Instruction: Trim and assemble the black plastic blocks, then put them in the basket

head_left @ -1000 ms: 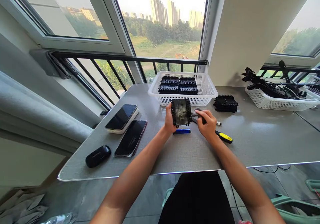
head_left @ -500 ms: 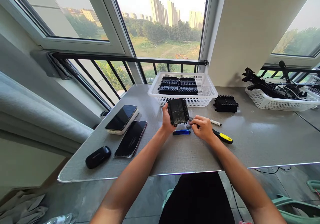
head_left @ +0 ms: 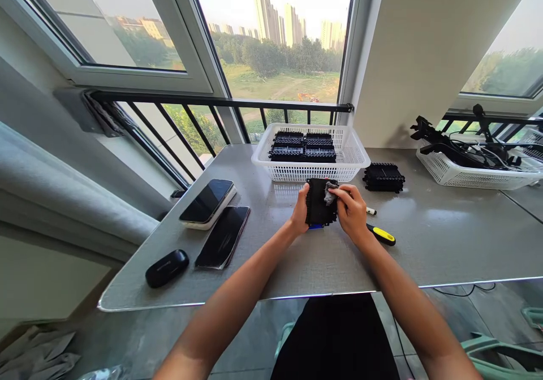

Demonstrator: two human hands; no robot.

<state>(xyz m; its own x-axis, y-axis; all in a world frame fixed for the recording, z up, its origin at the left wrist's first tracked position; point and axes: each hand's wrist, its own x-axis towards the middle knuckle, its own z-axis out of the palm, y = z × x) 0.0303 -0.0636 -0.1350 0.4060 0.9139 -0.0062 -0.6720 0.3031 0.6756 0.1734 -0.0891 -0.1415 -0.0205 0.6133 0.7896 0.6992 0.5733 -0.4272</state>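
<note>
My left hand (head_left: pixel 299 213) grips a black plastic block with toothed side edges (head_left: pixel 316 204) by its left side, tilted up above the table. Pinched in the fingers of my right hand (head_left: pixel 353 209) is a small crumpled grey cloth (head_left: pixel 330 193), pressed against the block's upper right face. Below the block, a blue object (head_left: pixel 316 227) shows only in part. Beside my right wrist lies a tool with a black and yellow handle (head_left: pixel 383 234), its front end hidden by the hand. A white pen (head_left: pixel 371 211) is mostly covered too.
Behind my hands stands a white basket (head_left: pixel 311 173) with several black blocks (head_left: pixel 303 146). Another toothed block (head_left: pixel 384 177) lies right of it. Phones (head_left: pixel 223 237) and a black case (head_left: pixel 167 268) lie left. A second basket (head_left: pixel 479 175) at far right holds black gear and cables.
The block has moved right and slightly down and now shows a plain dark face. My right hand has come up from the table with the grey cloth and touches the block.
</note>
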